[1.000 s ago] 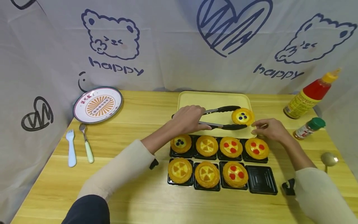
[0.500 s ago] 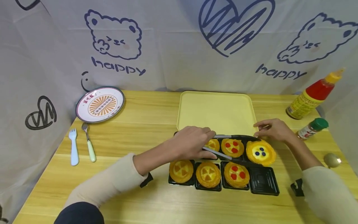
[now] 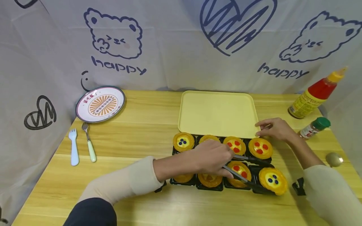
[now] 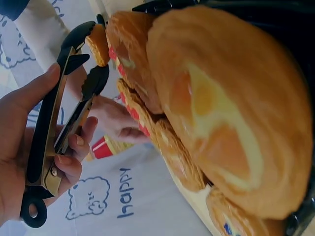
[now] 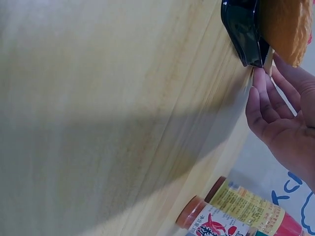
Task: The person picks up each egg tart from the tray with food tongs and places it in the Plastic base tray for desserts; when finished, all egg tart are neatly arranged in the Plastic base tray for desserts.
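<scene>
My left hand (image 3: 210, 158) grips black-and-silver food tongs (image 4: 43, 142), their tips pinching an egg tart with blue dots (image 3: 272, 181). That tart hangs over the right side of the near-right black tray (image 3: 255, 171), partly past its edge. My right hand (image 3: 274, 128) pinches the near-right corner of the yellow serving tray (image 3: 217, 113) between thumb and fingers. Tarts in black trays fill two rows below it, among them a red-dotted tart (image 3: 260, 148) and a blue-dotted tart (image 3: 183, 142). My left hand and forearm hide parts of several tarts.
A sauce bottle (image 3: 314, 94) and green-capped shaker (image 3: 314, 128) stand at the right, near a spoon (image 3: 334, 159). At the left lie a plate (image 3: 100, 104), a blue fork (image 3: 74, 147) and a green-handled fork (image 3: 90, 144). A drawn-on cloth hangs behind the table.
My left hand has carried the blue-dotted tart in the tongs off the yellow tray, over the back row, toward me to the front-right black tray. My right hand stays at the tray's corner.
</scene>
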Demonstrator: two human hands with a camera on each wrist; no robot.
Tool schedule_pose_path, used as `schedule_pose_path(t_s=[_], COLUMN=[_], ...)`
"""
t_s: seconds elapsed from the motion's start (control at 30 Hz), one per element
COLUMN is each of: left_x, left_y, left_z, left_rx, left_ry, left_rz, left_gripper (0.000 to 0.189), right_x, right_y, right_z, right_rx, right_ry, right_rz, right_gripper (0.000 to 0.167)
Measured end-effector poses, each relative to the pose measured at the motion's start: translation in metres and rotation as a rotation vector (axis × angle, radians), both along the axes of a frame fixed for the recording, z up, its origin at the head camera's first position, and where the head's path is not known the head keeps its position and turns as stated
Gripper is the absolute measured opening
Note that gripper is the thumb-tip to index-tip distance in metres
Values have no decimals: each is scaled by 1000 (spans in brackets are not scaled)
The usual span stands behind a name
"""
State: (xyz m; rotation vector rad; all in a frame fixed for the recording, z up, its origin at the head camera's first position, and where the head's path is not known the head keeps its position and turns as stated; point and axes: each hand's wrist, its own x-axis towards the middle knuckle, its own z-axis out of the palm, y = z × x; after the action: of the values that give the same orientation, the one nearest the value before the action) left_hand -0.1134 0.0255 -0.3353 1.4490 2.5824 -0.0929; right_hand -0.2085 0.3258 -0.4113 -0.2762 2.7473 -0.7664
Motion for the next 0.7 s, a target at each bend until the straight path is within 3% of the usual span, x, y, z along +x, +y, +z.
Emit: schedule_pose_path(t_s=[0.47,0.7], left_x=[0,-1], left_y=[8,-5], left_z=[-2,1], left_rx=[6,0], left_ry=[-59,-62], left_rz=[44,65], left_gripper=[47,47], right_x=[-1,-2], right_y=[0,-2], right_z=[4,1], right_rx=[22,14], right_ry=[6,6], right_rz=[7,15], right_gripper=[47,46])
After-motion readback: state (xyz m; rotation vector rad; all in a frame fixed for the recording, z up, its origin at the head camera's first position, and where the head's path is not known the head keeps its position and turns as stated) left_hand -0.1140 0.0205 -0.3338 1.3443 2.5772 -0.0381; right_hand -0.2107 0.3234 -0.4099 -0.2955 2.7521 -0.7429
